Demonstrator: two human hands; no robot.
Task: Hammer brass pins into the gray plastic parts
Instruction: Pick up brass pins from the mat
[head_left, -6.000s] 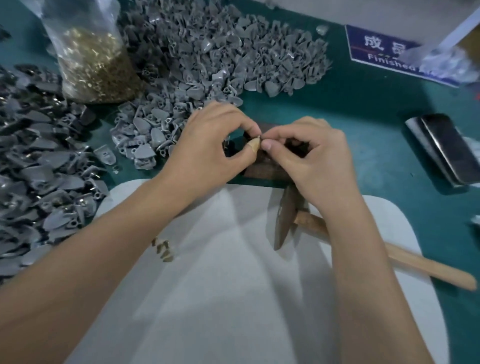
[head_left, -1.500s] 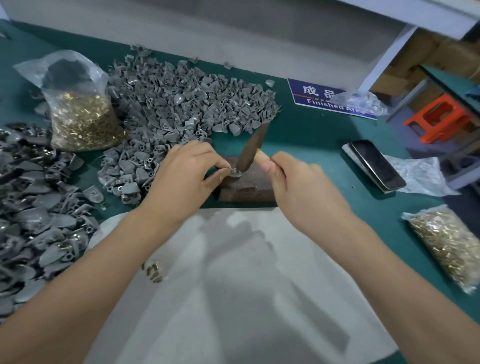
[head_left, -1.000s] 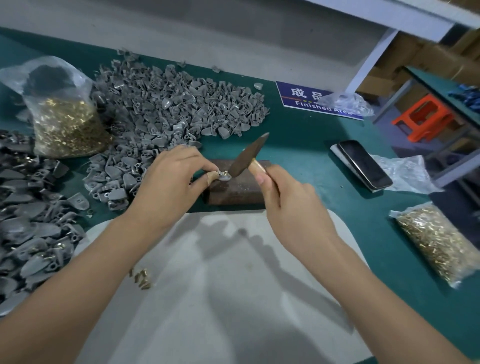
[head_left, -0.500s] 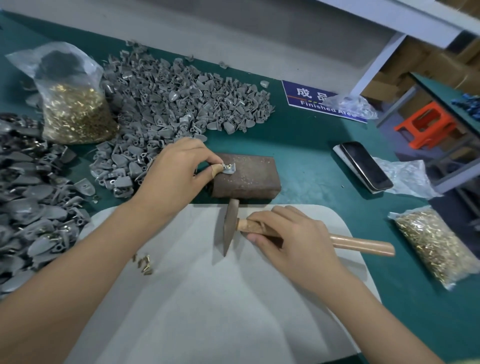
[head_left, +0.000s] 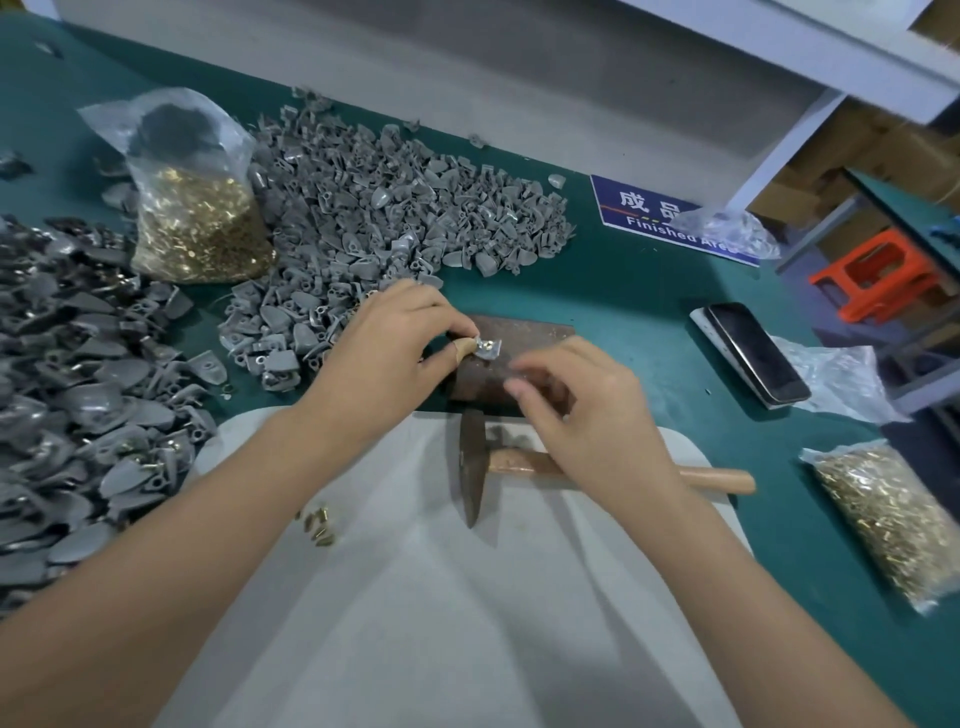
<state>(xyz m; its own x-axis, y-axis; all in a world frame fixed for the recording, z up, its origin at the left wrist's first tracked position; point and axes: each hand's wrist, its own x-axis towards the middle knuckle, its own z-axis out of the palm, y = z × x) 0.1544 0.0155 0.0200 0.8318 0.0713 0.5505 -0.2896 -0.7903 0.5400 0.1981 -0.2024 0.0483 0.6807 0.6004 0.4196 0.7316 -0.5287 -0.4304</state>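
Left hand (head_left: 387, 358) pinches one gray plastic part (head_left: 487, 348) between thumb and forefinger, and we see this part resting on top of the rusty metal block (head_left: 524, 358) at frame centre. A brass pin head shows on the part; the thumb carries a tan wrap. Right hand (head_left: 592, 421) hovers just right of the part, over the near edge of the block, fingers loosely curled and gripping nothing.

Below the right hand we find the hammer (head_left: 472, 467) lying on the white mat (head_left: 441, 623), head pointing toward the bottom of the frame, wooden handle running right. A few loose brass pins (head_left: 319, 525) lie on the mat, left of the hammer.

We note the main pile of gray parts (head_left: 395, 208) in the upper centre of the green worktop (head_left: 634, 291), a second heap (head_left: 72, 389) at the left edge, one bag of pins (head_left: 200, 218) upper left and another bag (head_left: 888, 519) lower right. A phone (head_left: 753, 353) lies at right, a blue sign (head_left: 670, 221) above it.
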